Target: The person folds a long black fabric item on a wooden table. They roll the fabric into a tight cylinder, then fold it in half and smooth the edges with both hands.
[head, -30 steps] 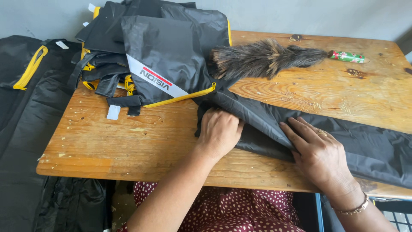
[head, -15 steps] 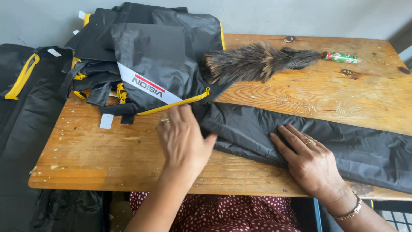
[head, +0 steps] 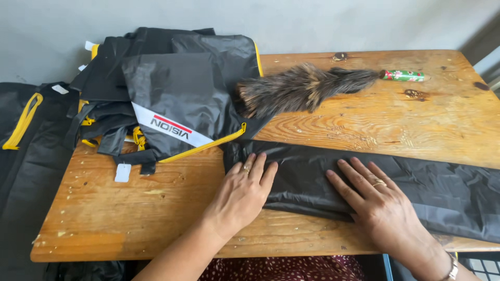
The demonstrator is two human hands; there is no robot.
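Pressing flat, fingers spread, left hand (head: 240,195) and right hand (head: 376,205) rest on a long folded black nylon fabric strip (head: 432,187) along the worn wooden table (head: 130,218). Behind lie a brown feather duster (head: 302,89) and heaped black yellow-trimmed bags (head: 166,93).

Wooden table (head: 364,125) against grey wall (head: 312,21)

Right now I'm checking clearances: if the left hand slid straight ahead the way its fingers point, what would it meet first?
Probably the feather duster: the left hand lies flat on the black fabric strip, pointing up-right toward its bristles; depth is unclear.
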